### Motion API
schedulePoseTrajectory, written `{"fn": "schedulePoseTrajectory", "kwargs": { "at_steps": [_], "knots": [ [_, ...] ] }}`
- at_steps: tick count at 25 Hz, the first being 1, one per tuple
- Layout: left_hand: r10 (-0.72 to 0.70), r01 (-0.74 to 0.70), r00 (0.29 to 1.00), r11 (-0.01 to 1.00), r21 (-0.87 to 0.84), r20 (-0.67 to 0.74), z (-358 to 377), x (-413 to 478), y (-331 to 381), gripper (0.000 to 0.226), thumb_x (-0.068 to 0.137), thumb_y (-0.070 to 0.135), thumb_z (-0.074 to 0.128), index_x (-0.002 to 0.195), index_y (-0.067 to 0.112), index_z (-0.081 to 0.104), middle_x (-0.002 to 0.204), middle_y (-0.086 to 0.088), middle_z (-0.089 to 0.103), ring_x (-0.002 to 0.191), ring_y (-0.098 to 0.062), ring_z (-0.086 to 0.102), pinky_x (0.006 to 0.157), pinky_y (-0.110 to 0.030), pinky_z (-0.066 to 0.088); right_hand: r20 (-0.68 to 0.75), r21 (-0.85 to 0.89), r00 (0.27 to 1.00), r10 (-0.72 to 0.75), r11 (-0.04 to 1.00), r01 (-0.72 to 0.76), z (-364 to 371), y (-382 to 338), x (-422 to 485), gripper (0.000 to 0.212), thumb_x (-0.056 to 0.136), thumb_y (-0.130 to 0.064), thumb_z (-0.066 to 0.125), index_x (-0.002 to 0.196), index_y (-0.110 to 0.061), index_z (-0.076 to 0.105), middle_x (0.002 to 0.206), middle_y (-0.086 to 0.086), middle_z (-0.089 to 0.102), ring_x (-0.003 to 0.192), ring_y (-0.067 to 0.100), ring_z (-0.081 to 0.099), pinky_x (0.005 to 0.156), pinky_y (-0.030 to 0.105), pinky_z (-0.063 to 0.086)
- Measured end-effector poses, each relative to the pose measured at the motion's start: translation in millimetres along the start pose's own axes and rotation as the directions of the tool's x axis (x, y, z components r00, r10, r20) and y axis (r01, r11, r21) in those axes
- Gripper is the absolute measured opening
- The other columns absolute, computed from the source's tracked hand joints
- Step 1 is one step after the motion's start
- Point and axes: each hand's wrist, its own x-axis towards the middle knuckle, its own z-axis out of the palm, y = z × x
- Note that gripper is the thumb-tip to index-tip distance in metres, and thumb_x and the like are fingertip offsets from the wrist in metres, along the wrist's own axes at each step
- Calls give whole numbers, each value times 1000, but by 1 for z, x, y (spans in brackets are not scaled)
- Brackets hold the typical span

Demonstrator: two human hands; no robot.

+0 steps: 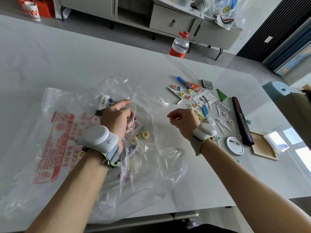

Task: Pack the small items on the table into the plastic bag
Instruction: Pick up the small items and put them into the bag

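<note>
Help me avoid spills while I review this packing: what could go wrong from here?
The teal hair tie lies beside the right forearm, which could sweep it away. The hex key and floss picks might pierce the thin plastic bag. The left hand alone holds the bag, so its mouth may sag shut.

We find open table (75, 56) beyond the plastic bag (55, 132); small items (202, 101) crowd the right side; a bottle (179, 45) stands by the far edge.

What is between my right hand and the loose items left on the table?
Nothing visible. The right hand is right beside the nearest yellow rings and floss picks, with no object between.
</note>
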Motion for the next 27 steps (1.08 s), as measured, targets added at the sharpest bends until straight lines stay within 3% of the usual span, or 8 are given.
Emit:
{"fn": "schedulePoseTrajectory", "kwargs": {
  "at_steps": [3,6,10,14,18,22,24,27],
  "knots": [
    [-15,16,1000,1000,-20,7,0,-1,1,46,79,-10,41,110,15,65,39,9,47,33,-5,31,37,-15,26,-111,-370,993,-29,929,-14,-28,29,18,21,80,-21,70,101,-17,70,100,1,66,91,18,59,76,25,42],
    [-27,27,1000,999,-23,15,0,0,1,48,80,-10,40,116,10,63,38,9,47,32,-4,30,36,-15,24,-71,-504,995,66,859,-93,-33,47,32,18,84,-24,67,98,-14,68,106,9,66,99,28,59,80,32,46],
    [-26,26,1000,999,-20,18,0,0,0,49,80,-9,40,119,9,63,39,9,46,33,-5,30,36,-15,24,-19,-534,1000,2,845,-12,-32,51,36,8,85,-20,65,89,-14,67,102,10,65,99,29,58,81,35,49],
    [-22,22,1000,1000,-11,20,1,-1,0,49,80,-9,40,119,10,63,39,9,45,33,-6,29,36,-14,22,-106,-397,993,44,914,-83,-54,56,33,8,82,-15,68,90,-13,67,94,9,68,86,26,60,73,28,45],
    [-17,17,999,1000,-10,31,2,-4,1,50,81,-10,39,121,9,61,38,9,46,32,-4,29,35,-15,23,7,-475,992,125,873,-107,-60,69,22,21,81,-20,72,101,-17,66,91,7,66,83,28,64,77,34,53],
    [-12,12,1000,1000,5,13,2,-4,2,49,81,-9,40,121,8,63,38,10,47,32,-3,30,36,-15,26,52,-495,994,98,867,-59,-55,65,24,22,81,-26,73,100,-23,64,94,8,67,80,28,63,69,31,50],
    [-21,21,1000,1000,-3,10,2,-4,1,49,81,-9,40,121,8,63,38,10,47,32,-3,31,36,-15,26,126,-520,988,91,854,-12,-55,59,29,29,78,-32,75,102,-20,63,97,4,65,84,24,59,67,27,46],
    [-21,20,1000,1000,8,2,3,-3,1,49,80,-8,41,119,10,64,40,10,47,33,-5,31,37,-16,26,199,-560,979,43,825,77,-54,51,36,42,73,-38,78,105,-13,65,105,6,64,100,24,55,79,27,41]
  ]
}}
